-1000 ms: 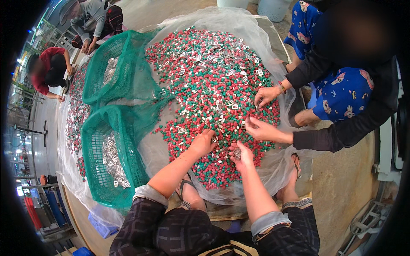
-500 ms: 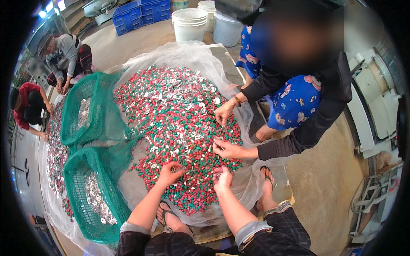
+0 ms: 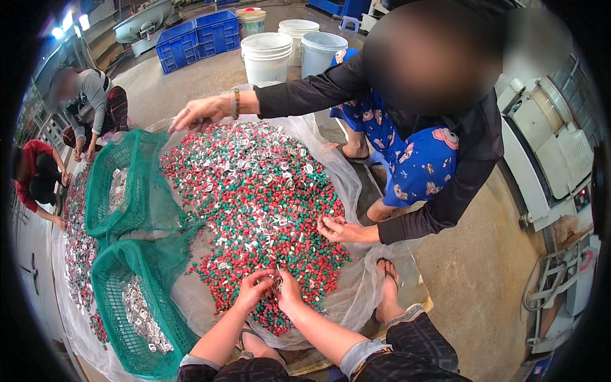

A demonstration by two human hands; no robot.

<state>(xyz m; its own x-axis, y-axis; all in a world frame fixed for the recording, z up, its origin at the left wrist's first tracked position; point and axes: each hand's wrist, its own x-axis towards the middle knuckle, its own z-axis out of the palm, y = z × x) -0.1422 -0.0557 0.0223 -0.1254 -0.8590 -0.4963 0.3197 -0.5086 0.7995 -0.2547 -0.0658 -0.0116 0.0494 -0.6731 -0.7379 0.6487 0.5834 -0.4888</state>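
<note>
Even, fairly bright illumination is recorded over the pile of coloured pieces (image 3: 254,204), where only soft shadows are cast. Glare is noted at the lamps (image 3: 67,21), upper left, which are burnt out to white. The field is bounded by black corners, and the white machine (image 3: 544,153) is bowed near the right rim. The head of a co-worker (image 3: 433,57) is obscured by heavy blur.

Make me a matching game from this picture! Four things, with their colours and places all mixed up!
Things:
1. crates
2. pile of small pieces
3. baskets
4. wearer's left hand and right hand

Colours and places:
A. close together, at the near part of the pile
B. green, holding pale buckles
C. blue, standing on the floor
D. red, green and white

Pairs: 1-C, 2-D, 3-B, 4-A
</note>
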